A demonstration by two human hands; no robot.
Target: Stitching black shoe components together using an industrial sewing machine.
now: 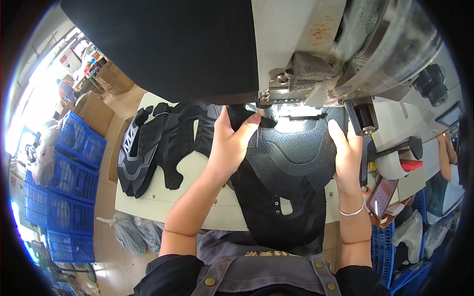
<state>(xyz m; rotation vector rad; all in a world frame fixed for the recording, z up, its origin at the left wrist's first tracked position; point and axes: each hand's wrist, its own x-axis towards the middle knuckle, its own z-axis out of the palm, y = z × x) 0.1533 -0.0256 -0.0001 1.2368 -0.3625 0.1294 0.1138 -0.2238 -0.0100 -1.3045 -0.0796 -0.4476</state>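
Observation:
A black moulded panel (291, 170) with a textured middle lies under the head of an industrial machine (306, 74), which looks like a sewing machine. Its lower part drapes over the table edge toward my lap. My left hand (232, 140) pinches a black fabric strip (240, 116) at the panel's upper left, close to the lit working point. At the panel's right edge, my right hand (347, 153) grips it, thumb on top and the other fingers partly hidden. The machine covers the panel's far end.
Stacked black and grey moulded pieces (140, 155) lie left on the pale table (202, 209). Blue crates (74, 175) and cardboard boxes (94, 111) stand further left. A phone (382, 197) lies at right, near a red object (411, 165). Another person's arm (445, 158) shows far right.

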